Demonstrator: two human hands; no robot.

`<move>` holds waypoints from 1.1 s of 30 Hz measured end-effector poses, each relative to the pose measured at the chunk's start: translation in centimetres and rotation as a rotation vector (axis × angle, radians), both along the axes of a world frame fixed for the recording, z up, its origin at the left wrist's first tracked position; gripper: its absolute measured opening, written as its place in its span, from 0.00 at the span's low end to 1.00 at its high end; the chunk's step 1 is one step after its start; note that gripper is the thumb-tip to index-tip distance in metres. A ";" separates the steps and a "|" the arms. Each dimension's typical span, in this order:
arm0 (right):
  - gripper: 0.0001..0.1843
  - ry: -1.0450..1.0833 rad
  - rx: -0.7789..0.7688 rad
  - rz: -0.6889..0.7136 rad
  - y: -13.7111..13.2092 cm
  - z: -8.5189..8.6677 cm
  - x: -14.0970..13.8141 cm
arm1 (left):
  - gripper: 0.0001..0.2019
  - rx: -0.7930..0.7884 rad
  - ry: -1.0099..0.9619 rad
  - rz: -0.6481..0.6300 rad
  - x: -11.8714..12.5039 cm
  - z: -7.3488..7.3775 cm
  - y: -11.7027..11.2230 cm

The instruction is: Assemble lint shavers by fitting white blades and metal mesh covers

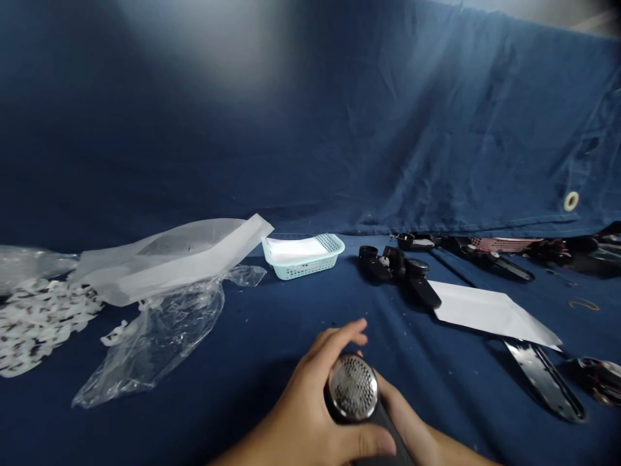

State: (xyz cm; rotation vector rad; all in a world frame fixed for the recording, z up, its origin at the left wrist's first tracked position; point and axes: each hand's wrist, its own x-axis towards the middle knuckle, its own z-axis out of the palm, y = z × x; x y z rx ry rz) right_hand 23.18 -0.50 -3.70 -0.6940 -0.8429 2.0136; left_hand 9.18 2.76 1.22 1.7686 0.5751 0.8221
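Note:
A black fabric shaver (354, 388) with a round, perforated metal head is held low in the middle of the view, its head tilted up toward me. My left hand (315, 401) curls around the left side of the head, with the thumb across the dark body just below it. On the other side, my right hand (405, 414) grips the body; most of its fingers are hidden behind the shaver. The lower end of the handle runs out of the picture.
A mint-green basket (305, 266) holding white paper stands ahead. To the left lie clear plastic bags (165, 330), white foam sheeting (194, 265) and a heap of small white parts (39, 323). On the right are black shaver parts (398, 268), white paper (490, 310) and a black shell (548, 378).

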 end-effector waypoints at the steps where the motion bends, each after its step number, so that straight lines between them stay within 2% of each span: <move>1: 0.48 0.029 -0.067 0.008 -0.1 0.1 0.2 | 0.45 -0.058 -0.005 0.029 0.0 -0.4 0.0; 3: 0.51 0.100 -0.190 -0.026 -0.3 0.4 0.7 | 0.39 -0.136 -0.006 0.076 0.1 -1.3 0.2; 6: 0.43 0.167 -0.257 -0.143 -0.5 0.9 1.5 | 0.28 -0.129 -0.005 0.167 0.2 -2.5 1.5; 9: 0.27 0.130 -0.131 -0.266 -0.5 1.0 2.1 | 0.25 -0.090 -0.021 0.230 -0.1 -3.3 3.2; 10: 0.25 0.107 -0.083 -0.317 -0.4 1.0 2.3 | 0.24 -0.088 -0.023 0.235 -0.2 -3.5 3.6; 14: 0.35 -0.028 0.038 -0.471 0.0 0.6 2.9 | 0.26 -0.126 -0.046 0.208 -0.7 -4.4 4.9; 19: 0.33 -0.051 0.110 -0.449 0.4 0.4 3.3 | 0.27 -0.180 -0.103 0.133 -0.8 -4.8 5.2; 24: 0.30 -0.021 0.141 -0.421 0.6 0.3 3.4 | 0.25 -0.139 -0.108 0.099 -1.0 -4.8 4.9; 27: 0.31 -0.011 0.146 -0.422 0.5 0.2 3.5 | 0.25 -0.043 -0.063 0.127 -1.1 -4.7 4.4; 33: 0.32 0.007 0.165 -0.421 0.4 0.4 3.5 | 0.24 0.249 0.038 0.220 -1.3 -4.3 3.4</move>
